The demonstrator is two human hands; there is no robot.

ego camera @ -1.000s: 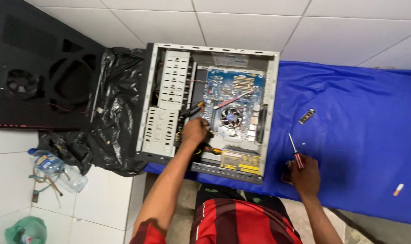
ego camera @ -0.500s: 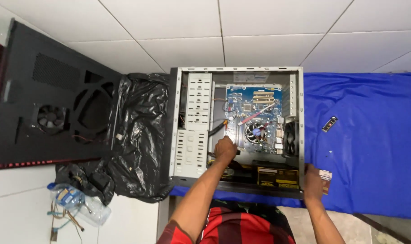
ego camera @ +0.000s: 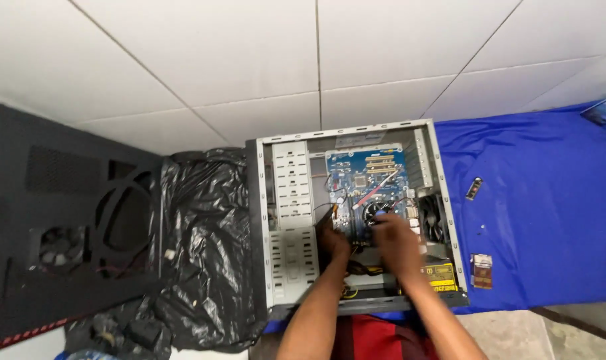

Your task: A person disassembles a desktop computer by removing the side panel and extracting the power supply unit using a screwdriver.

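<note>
While both my hands work inside it, the open computer case (ego camera: 356, 220) lies on its side on the tabletop, half on a blue cloth (ego camera: 543, 200) that is soft and slightly wrinkled. To its left a flat black side panel (ego camera: 63, 227) with a perforated grille and a round fan rests beside a crumpled, glossy black plastic bag (ego camera: 203, 240). The case is a pale grey sheet-metal box with a punched drive cage on its left side. Within sits a blue motherboard (ego camera: 366, 177), rectangular, with pale slots and a round black cooler fan (ego camera: 376, 213). My left hand (ego camera: 331, 241) rests among the cables at the board's lower left edge; I cannot tell whether its fingers are spread or pinching. My right hand (ego camera: 397, 241) lies just below the cooler fan, fingers curled downward, their grip hidden. Nearby on the cloth lie a small brown rectangular packet (ego camera: 481, 270) and a small dark oblong part (ego camera: 474, 188).
</note>
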